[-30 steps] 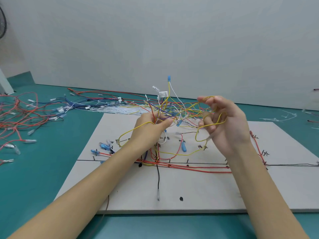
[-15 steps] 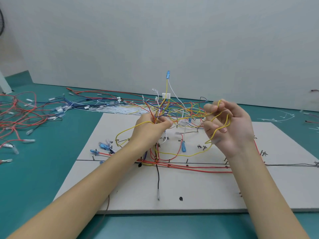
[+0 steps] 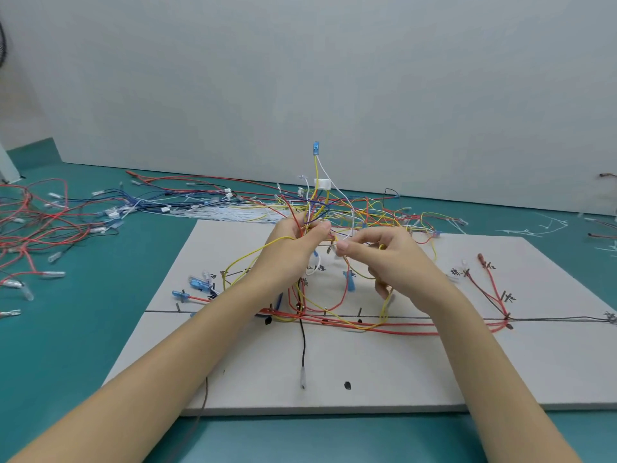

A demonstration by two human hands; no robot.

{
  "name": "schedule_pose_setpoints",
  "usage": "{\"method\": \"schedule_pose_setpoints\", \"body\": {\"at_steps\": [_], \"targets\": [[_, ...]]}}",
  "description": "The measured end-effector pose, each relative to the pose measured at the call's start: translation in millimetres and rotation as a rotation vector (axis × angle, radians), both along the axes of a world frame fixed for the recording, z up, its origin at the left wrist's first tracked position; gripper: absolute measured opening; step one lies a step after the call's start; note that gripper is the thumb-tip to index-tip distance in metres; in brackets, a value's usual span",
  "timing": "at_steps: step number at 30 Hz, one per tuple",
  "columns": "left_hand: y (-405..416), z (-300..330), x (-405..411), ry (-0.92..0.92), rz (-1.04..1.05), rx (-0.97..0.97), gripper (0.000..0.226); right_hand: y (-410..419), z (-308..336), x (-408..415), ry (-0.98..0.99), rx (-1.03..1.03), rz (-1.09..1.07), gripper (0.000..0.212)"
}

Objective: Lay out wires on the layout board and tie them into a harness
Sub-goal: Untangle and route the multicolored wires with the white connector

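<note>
Now, hands: your left hand (image 3: 289, 249) and right hand (image 3: 389, 259) are raised close together above the middle of the pale rectangular layout board (image 3: 384, 369).
Left grip: your fingers are curled round a tangled bunch of thin yellow, red, blue and white wires (image 3: 315, 208), which fans upward from that fist.
Right grip: your thumb and forefinger pinch a thin yellow wire (image 3: 384, 309) just beside your left fingertips; it loops down below your palm to the board.
Above the left grip: a small blue terminal (image 3: 316, 149) stands highest, with a white rectangular connector (image 3: 322, 184) just under it.
Below both grips: long red wires (image 3: 400, 329) lie along the black drawn line; a black wire with a clear end (image 3: 303, 355) runs toward you.
Left of the left grip: blue connectors (image 3: 197, 284) lie on the board's edge region.
Beyond the board: loose red and blue wires (image 3: 50, 225) are scattered on the teal surface (image 3: 66, 345).
</note>
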State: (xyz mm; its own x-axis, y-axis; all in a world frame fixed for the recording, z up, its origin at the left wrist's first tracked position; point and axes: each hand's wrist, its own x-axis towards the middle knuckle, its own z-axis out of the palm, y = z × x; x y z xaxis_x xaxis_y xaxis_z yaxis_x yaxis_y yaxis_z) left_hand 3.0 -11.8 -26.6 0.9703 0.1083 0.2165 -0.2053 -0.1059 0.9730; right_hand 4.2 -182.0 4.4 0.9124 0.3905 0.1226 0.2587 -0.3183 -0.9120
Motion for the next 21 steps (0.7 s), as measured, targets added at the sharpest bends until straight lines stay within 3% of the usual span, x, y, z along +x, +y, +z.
{"method": "schedule_pose_setpoints", "body": {"at_steps": [10,21], "targets": [[-1.3,4.1,-5.0,0.163,0.115,0.070,0.024,8.0,-5.6,1.1,0.000,0.081,-0.081,0.018],[-2.8,6.0,-6.7,0.325,0.073,-0.093,0.023,9.3,-15.0,7.3,0.064,0.095,-0.163,0.010]]}}
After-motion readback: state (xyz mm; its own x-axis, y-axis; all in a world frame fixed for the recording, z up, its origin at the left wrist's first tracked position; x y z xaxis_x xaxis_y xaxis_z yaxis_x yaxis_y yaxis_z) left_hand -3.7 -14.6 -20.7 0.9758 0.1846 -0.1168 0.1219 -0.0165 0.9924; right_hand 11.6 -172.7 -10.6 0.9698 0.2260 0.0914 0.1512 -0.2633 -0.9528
